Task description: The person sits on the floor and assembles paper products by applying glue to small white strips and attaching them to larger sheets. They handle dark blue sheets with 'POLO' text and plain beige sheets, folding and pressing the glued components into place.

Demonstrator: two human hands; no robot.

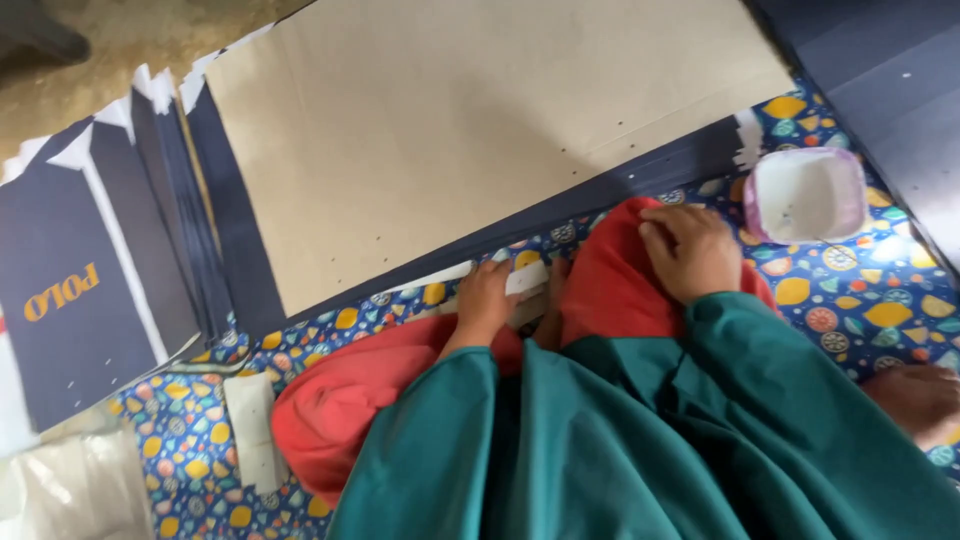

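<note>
The left hand (487,300) pinches a white paper strip (500,275) lying crosswise just ahead, while the right hand (690,250) rests flat on red cloth (610,290).

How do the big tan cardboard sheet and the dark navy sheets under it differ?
The tan cardboard sheet is plain, light brown and single, lying on top; the navy sheets are dark, white-edged and stacked many deep, fanned out at the left. The tan sheet is blank, while one navy piece bears gold lettering. Both lie flat and show small punched holes.
</note>
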